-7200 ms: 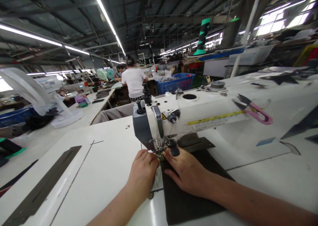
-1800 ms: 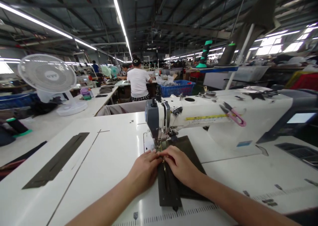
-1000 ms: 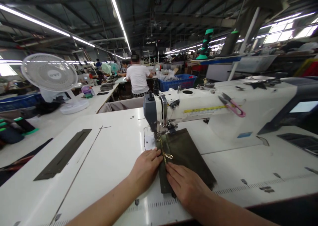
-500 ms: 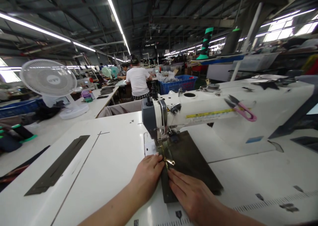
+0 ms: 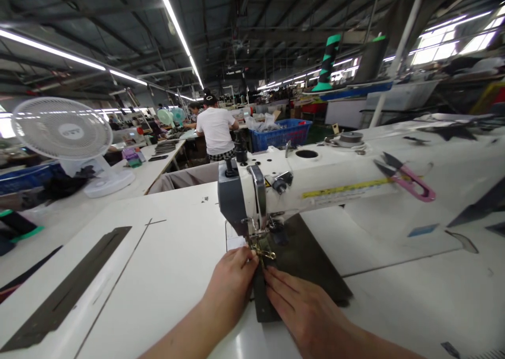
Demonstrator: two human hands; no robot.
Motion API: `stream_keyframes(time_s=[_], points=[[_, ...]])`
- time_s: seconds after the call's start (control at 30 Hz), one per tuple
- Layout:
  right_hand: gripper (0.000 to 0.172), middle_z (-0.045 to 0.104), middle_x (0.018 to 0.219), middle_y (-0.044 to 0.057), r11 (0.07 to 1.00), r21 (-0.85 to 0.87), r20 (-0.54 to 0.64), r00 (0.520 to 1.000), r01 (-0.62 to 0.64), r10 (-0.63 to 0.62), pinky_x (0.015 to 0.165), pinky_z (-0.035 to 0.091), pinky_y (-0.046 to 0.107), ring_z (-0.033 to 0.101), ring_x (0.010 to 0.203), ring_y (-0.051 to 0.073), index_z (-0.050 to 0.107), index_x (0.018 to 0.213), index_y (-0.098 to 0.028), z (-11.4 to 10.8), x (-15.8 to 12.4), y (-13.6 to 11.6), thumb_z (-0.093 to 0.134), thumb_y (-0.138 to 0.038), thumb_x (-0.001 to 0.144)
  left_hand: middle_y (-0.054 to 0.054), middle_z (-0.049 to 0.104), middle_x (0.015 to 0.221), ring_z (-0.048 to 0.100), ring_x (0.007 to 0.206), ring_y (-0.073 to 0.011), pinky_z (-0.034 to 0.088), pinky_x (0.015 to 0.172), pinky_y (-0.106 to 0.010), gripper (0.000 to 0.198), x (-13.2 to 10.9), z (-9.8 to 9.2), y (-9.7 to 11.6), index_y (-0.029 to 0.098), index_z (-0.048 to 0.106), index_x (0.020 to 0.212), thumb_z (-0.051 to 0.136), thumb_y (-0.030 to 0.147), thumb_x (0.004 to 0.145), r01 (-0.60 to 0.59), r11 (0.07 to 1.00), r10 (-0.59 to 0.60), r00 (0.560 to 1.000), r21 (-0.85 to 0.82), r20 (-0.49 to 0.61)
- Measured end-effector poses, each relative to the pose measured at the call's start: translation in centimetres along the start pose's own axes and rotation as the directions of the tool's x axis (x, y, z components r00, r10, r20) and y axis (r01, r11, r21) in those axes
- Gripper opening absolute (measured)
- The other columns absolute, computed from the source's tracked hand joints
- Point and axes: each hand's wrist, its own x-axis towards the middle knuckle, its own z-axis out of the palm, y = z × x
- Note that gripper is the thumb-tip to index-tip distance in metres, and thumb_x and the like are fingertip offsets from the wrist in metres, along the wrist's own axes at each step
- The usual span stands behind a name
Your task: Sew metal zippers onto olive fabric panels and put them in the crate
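A dark olive fabric panel (image 5: 311, 259) lies under the needle end of a white sewing machine (image 5: 335, 185). Along its left edge runs a zipper, whose gold zipper pull (image 5: 266, 254) sits just in front of the presser foot (image 5: 256, 238). Closed fingertips of my left hand (image 5: 229, 277) pinch the zipper's edge beside the pull; exactly what lies between them is partly hidden. My right hand (image 5: 300, 301) rests on the panel with fingers stretched out and flat, pressing the fabric right of the zipper.
Pink-handled thread snips (image 5: 410, 180) lie against the machine arm. Another dark fabric strip (image 5: 67, 290) is on the table at left. A white fan (image 5: 65, 133) stands beyond it. Further back are a blue crate (image 5: 280, 135) and a person in a white shirt (image 5: 215, 130).
The zipper pull has moved closer to the presser foot, with both hands staying on the work. The view has shifted slightly, so the machine appears larger.
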Motion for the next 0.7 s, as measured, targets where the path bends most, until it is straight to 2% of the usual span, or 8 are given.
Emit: stream_keyframes(time_s=[0.07,0.13,0.2,0.27,0.37,0.5,0.7], points=[[0.027,0.065,0.103,0.013,0.991,0.108,0.107,0.992,-0.082,0.07,0.088,0.047,0.029,0.058,0.099,0.022,0.063,0.098,-0.008,-1.2,0.5,0.1,0.044,-0.019,0.084,-0.01,0.06,0.089,0.059,0.08,-0.0218,0.053,0.071,-0.035,0.02,-0.1,0.1,-0.1,0.014,0.058,0.095,0.048,0.008,0.078,0.016,1.0,-0.016,1.0,-0.005,0.011],[0.025,0.064,0.101,0.01,0.954,0.19,0.229,0.955,-0.231,0.186,0.083,0.048,0.029,0.059,0.093,0.02,0.061,0.099,-0.013,-2.1,1.1,0.5,0.048,-0.027,0.084,-0.009,0.059,0.088,0.058,0.079,-0.0216,0.053,0.07,-0.036,0.019,-0.1,0.1,-0.1,0.014,0.058,0.095,0.049,0.01,0.079,0.037,0.999,-0.037,0.999,-0.008,0.03],[0.022,0.063,0.094,0.009,0.917,0.122,0.258,0.905,-0.379,0.339,0.076,0.048,0.032,0.058,0.085,0.02,0.059,0.096,-0.015,-2.1,2.0,1.3,0.048,-0.03,0.085,-0.009,0.058,0.088,0.057,0.077,-0.0212,0.052,0.069,-0.035,0.018,-0.1,0.0,0.0,0.015,0.059,0.094,0.048,0.012,0.079,0.054,0.999,-0.054,0.997,-0.002,0.049],[0.02,0.06,0.088,0.01,0.875,-0.065,0.218,0.849,-0.48,0.482,0.072,0.045,0.036,0.056,0.082,0.024,0.058,0.09,-0.014,-1.2,2.9,2.3,0.053,-0.031,0.082,-0.009,0.057,0.088,0.056,0.076,-0.0208,0.052,0.068,-0.035,0.018,-0.1,-0.2,0.1,0.015,0.059,0.092,0.047,0.012,0.08,0.057,0.998,-0.057,0.996,0.014,0.062],[0.017,0.059,0.085,0.012,0.84,-0.263,0.242,0.811,-0.474,0.533,0.07,0.041,0.038,0.055,0.081,0.028,0.059,0.084,-0.012,0.5,4.1,3.5,0.056,-0.029,0.081,-0.009,0.056,0.087,0.056,0.077,-0.0206,0.051,0.069,-0.034,0.02,0.0,-0.4,0.1,0.014,0.059,0.089,0.043,0.009,0.079,0.041,0.999,-0.043,0.997,0.029,0.065],[0.021,0.063,0.081,0.011,0.857,-0.273,0.297,0.809,-0.437,0.507,0.07,0.038,0.034,0.057,0.078,0.024,0.061,0.082,-0.013,1.4,4.7,4.0,0.043,-0.021,0.088,-0.009,0.056,0.086,0.056,0.077,-0.0207,0.051,0.068,-0.034,0.021,0.1,-0.5,0.0,0.014,0.059,0.09,0.041,0.009,0.08,0.015,1.0,-0.016,0.999,0.019,0.049],[0.018,0.065,0.077,0.004,0.801,-0.252,0.275,0.754,-0.542,0.597,0.069,0.038,0.029,0.06,0.078,0.021,0.061,0.076,-0.018,1.1,4.8,4.0,0.056,-0.035,0.08,-0.009,0.057,0.086,0.056,0.075,-0.0206,0.051,0.068,-0.034,0.02,0.3,-0.6,0.1,0.013,0.058,0.091,0.04,0.01,0.082,0.001,0.999,-0.004,0.998,0.054,0.056]])
